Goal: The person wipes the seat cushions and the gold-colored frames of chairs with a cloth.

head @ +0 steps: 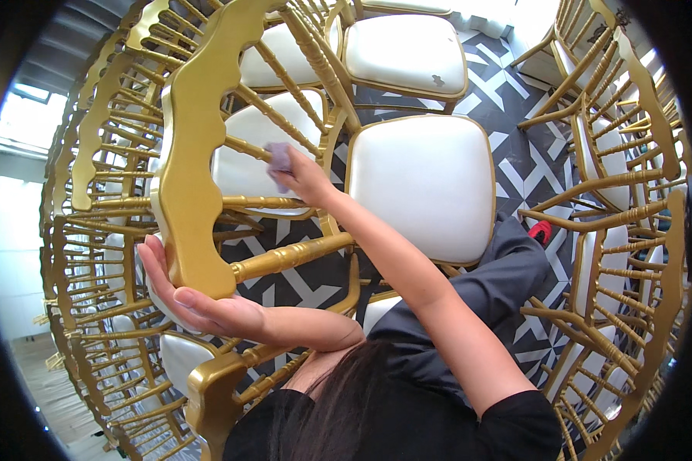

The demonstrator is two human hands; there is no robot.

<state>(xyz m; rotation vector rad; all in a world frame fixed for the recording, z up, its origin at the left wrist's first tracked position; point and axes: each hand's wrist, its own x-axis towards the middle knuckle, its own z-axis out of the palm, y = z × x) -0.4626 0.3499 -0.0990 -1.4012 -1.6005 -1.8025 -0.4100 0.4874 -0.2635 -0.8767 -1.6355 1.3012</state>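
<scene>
A gold chiavari-style chair with a white padded seat (pixel 421 187) stands before me. My left hand (pixel 207 302) cups the near end of its scalloped top rail (pixel 193 144), thumb on one side and fingers along the other. In my right hand (pixel 308 178) is a purple-grey cloth (pixel 279 166), slightly blurred. The cloth is against a turned spindle (pixel 245 145) of the chair's back, between the top rail and the lower crossbar. The palm side of my right hand is hidden.
Rows of similar gold chairs (pixel 86 155) crowd the left. More chairs (pixel 605 248) stand at the right, and a white-seated chair (pixel 403 55) with a damaged patch is ahead. Another chair's rail end (pixel 216 380) is close by my left arm. The patterned floor (pixel 530 155) shows between rows.
</scene>
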